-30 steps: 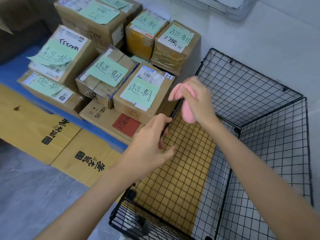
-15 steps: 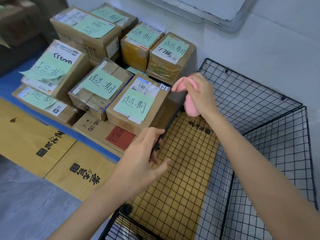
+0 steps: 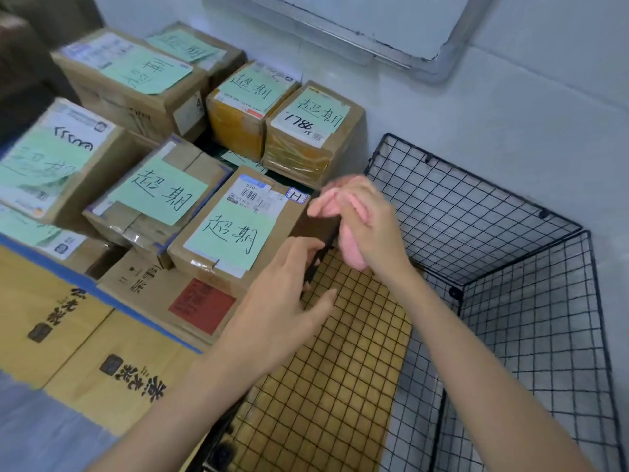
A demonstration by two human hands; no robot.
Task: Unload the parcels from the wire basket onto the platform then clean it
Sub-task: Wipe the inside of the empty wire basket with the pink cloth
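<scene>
1. Your left hand [image 3: 282,301] grips the top rim of the left-hand side of the black wire-mesh basket [image 3: 476,206]. The fingers curl over the outside of the rim and the thumb lies on the mesh side.
2. Your right hand [image 3: 367,226] is wrapped round a soft pink wad [image 3: 352,248], and the blur hides whether it is cloth or sponge. The fingers are curled over its top and the wad bulges out below the palm.
3. The wad sits against the same rim, just beyond your left hand and at the far end of that side, close to the nearest parcel.
4. The basket stands on the floor against the white wall [image 3: 510,114], with no parcel visible inside it. Its far and right sides stand upright and meet at a corner.
5. Yellow-brown colour shows through the mesh of the side you are holding.
6. The brown cardboard parcels [image 3: 235,229] are off to the left of the basket, packed close together on the blue platform [image 3: 102,292]. Most carry a pale green paper note with black handwritten characters.
7. The nearest parcel touches or almost touches the basket's rim, and you cannot tell which. It rests on a flat brown carton with a red square label [image 3: 200,310].
8. Yellow-brown cardboard sheets with black printed characters [image 3: 68,335] lie along the near edge of the platform, on the grey floor [image 3: 34,434].
9. A white board with a grey frame [image 3: 374,22] hangs on the wall above the parcels.
</scene>
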